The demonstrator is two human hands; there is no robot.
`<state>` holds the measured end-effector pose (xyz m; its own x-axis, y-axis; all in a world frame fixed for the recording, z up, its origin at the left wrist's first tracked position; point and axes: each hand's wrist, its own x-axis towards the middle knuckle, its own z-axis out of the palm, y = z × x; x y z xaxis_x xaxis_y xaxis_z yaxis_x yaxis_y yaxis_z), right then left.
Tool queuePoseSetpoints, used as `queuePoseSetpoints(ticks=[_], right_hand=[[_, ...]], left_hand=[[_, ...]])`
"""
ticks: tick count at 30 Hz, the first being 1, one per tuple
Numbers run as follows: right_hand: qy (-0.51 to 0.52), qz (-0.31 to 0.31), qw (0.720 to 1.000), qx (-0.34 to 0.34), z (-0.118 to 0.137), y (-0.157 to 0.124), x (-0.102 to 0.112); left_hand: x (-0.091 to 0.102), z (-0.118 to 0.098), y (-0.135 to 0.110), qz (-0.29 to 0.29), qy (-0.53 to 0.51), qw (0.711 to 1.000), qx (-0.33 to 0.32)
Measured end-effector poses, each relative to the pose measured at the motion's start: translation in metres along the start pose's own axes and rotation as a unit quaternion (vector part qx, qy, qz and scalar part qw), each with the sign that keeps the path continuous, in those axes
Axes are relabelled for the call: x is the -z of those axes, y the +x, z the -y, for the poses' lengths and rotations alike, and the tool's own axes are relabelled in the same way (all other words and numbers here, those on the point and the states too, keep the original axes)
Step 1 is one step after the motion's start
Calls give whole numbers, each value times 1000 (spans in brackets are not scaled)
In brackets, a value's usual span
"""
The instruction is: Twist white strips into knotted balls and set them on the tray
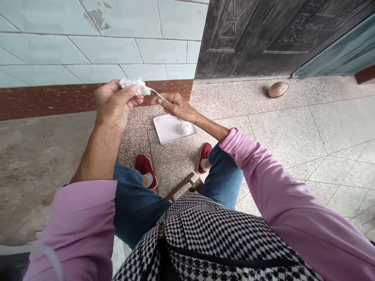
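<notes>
My left hand (115,101) is closed around a small piece of white crochet (136,85), raised in front of the tiled wall. From the crochet's right end a strand of white yarn (156,93) runs taut to my right hand (177,106). That hand pinches the strand between thumb and fingers. Whether it also holds a hook cannot be made out. Below my hands, a ball of white yarn (184,128) lies in a shallow white tray (166,136) on the floor.
Ahead stands a pale tiled wall (105,50), with a dark carved door (246,39) to its right. A round pinkish object (278,89) sits on the floor near the door. Between my red shoes and lap is part of a wooden frame (180,187).
</notes>
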<state>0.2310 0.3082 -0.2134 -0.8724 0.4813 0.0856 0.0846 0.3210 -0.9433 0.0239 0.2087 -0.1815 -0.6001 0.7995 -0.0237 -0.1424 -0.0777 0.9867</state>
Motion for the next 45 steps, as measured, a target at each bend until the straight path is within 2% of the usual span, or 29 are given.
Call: queuePoseSetpoints(ticks=[5, 7, 12, 14, 18, 20, 23, 25, 29, 31, 34, 38, 42, 45], right_hand=[[-73, 29, 997, 10, 8, -6, -13], [-60, 19, 998, 6, 13, -4, -7], [-12, -52, 998, -30, 19, 0, 25], [-23, -41, 998, -36, 25, -3, 29], [-65, 32, 997, -38, 44, -15, 20], [-70, 36, 996, -35, 53, -17, 17], [-82, 8, 996, -26, 55, -14, 22], [-97, -19, 995, -24, 51, -9, 30], [-118, -44, 992, -18, 36, -2, 43], [-121, -43, 992, -16, 30, 0, 43], [-114, -42, 992, -18, 25, 4, 33], [-110, -15, 993, -42, 31, 3, 10], [-117, 28, 991, -65, 45, -6, -3], [-120, 20, 992, -35, 48, -9, 4]], left_hand=[[13, -8, 4, -22, -57, 997, 57], [16, -10, 4, -15, -81, 994, 73], [20, -17, 3, -29, -97, 991, 84], [19, -20, 2, -39, -99, 991, 85], [13, -15, 0, -54, -25, 996, 59], [8, -10, -2, -48, 48, 997, 35], [-1, -4, -10, -18, 134, 991, 12], [-7, -4, -18, 32, 159, 987, 15], [-8, -9, -30, 181, 113, 975, 57], [-7, -10, -29, 202, 69, 974, 83], [-6, -8, -24, 162, 9, 981, 103], [-8, 0, -14, 88, -34, 994, 62], [-8, 12, -5, 27, 29, 999, -9], [-7, 16, -1, 7, 107, 992, -61]])
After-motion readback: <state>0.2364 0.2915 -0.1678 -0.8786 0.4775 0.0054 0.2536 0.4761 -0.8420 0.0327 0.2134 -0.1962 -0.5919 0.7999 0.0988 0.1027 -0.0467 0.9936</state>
